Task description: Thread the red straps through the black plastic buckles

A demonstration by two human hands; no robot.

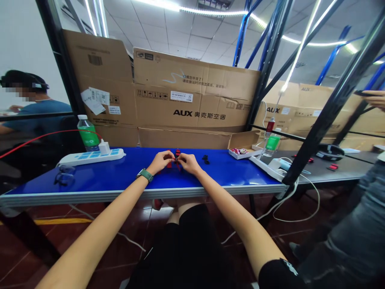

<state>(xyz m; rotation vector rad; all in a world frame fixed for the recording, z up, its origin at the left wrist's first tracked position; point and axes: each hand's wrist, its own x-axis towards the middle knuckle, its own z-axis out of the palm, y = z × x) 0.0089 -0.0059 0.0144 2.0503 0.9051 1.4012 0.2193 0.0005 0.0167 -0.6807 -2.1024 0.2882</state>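
My left hand (163, 161), with a green-strapped watch (146, 175) on its wrist, is closed in a pinch at the middle of the blue table. Facing it, my right hand (187, 163) pinches too, and the fingertips of both nearly meet around a small dark part (176, 159). Its exact kind is too small to tell. A red and black piece (178, 152) lies just beyond the fingers. Another red piece (169, 164) shows below my left fingertips, partly hidden. Several small black parts (205, 159) lie to the right of my right hand.
On the left of the table (120, 176) are glasses (64, 176), a power strip (90, 157) and a bottle (88, 134). An open small box (245, 150) and another power strip (267, 168) are at right. Cardboard (192, 104) stands behind. A person sits left; another stands right.
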